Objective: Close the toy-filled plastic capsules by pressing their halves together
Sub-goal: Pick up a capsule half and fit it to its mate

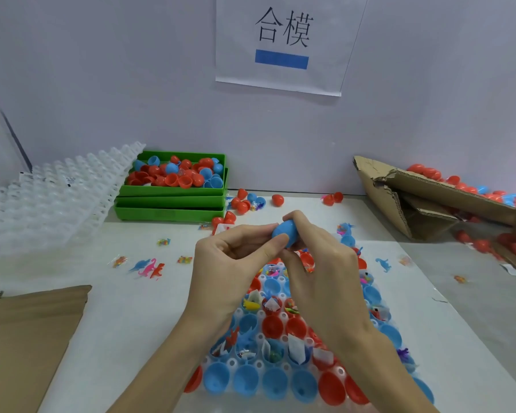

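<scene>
Right above the far end of the clear tray (pixel 261 365), a blue capsule (pixel 285 231) is held between both hands: the left hand (pixel 230 263) pinches its left end with thumb and forefinger, and the right hand (pixel 316 263) curls its fingers over its right side. Below them the tray's cups hold open blue and red halves, many with small toys or folded papers inside; it lies on a white sheet (pixel 149 308) reaching the tabletop's near edge. On the wall behind hangs a paper sign (pixel 286 43) reading "合模" over a blue bar. Stacked green bins (pixel 173 201) at the far left hold loose red and blue halves, beside a pile of empty clear trays (pixel 51 192). A torn cardboard box (pixel 429 201) at the far right edge holds closed red and blue capsules. Loose plastic dinosaurs (pixel 149 268) lie on open sheet left of the hands, and a flat cardboard piece (pixel 27 338) covers the near left corner.
</scene>
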### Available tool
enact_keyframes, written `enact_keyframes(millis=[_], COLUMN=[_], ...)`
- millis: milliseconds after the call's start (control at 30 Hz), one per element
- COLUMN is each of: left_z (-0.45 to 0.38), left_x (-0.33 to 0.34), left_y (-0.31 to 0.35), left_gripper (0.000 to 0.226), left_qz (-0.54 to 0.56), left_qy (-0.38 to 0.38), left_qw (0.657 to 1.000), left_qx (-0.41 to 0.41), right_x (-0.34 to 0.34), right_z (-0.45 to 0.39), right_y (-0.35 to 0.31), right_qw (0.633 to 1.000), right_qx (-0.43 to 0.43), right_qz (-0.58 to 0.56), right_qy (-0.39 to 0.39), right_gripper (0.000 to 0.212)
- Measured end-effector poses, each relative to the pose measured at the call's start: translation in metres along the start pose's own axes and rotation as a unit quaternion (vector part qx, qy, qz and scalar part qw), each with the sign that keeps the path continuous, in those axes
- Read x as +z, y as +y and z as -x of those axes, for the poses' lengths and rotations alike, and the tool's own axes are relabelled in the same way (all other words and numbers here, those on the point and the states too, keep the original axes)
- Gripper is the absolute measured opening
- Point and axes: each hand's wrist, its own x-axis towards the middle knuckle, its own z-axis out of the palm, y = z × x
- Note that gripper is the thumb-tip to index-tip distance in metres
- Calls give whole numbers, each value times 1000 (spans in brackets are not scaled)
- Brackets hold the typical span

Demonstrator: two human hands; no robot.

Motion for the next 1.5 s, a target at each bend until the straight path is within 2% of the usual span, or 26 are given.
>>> enact_keyframes(millis=[133, 267, 333, 433, 533, 633, 767, 867, 933, 1067, 1233, 1333, 1400, 1500], left_z=[-2, -7, -9, -9, -8, -9, -7, -3, -2, -7, -14, -14, -11, -10], left_x=[-2, -7, -9, -10, -9, -12, -9, -3, 0, -5, -23, -23, -19, -15], left_y=[-1, 0, 2, 6, 9, 10, 7, 3, 3, 5, 5, 6, 7, 7], left_gripper=[31, 36, 35, 40, 47, 44, 38, 32, 36, 50, 39, 26, 30, 33], left_qz=[-27, -33, 11, 95, 124, 108, 45, -30, -52, -36, -25, -46, -51, -67], left_qy=[-10, -19, -27, -73, -111, -106, -81, -66, -77, -51, -6, -45, -91, -115], left_qw=[1000, 999, 999, 990, 982, 985, 994, 997, 995, 998, 999, 998, 994, 991], left_qx=[-5, -13, -35, -77, -87, -81, -51, -30, -21, -31, -23, -11, -17, -17], right_x=[-1, -1, -1, -1, -4, -5, -13, -27, -37, -53, -65, -64, -56, -40], right_z=[-3, -3, -3, -4, -6, -5, -10, -17, -21, -27, -30, -28, -26, -22], right_y=[1, -1, -2, -2, 0, 4, 5, 15, 23, 36, 52, 53, 47, 37], right_qw=[1000, 999, 999, 998, 997, 993, 991, 989, 984, 976, 971, 956, 948, 955], right_qx=[3, -34, -43, -49, -71, -112, -120, -70, -21, 49, 91, 103, 93, 46], right_qz=[8, 24, 10, -38, -32, 10, 23, -39, -106, -177, -205, -242, -257, -234], right_qy=[-21, -21, -9, 17, 2, -20, -54, -124, -139, -114, -88, -127, -162, -174], right_gripper=[38, 61, 67, 58, 52, 48, 43, 37, 39, 39, 28, 42, 50, 42])
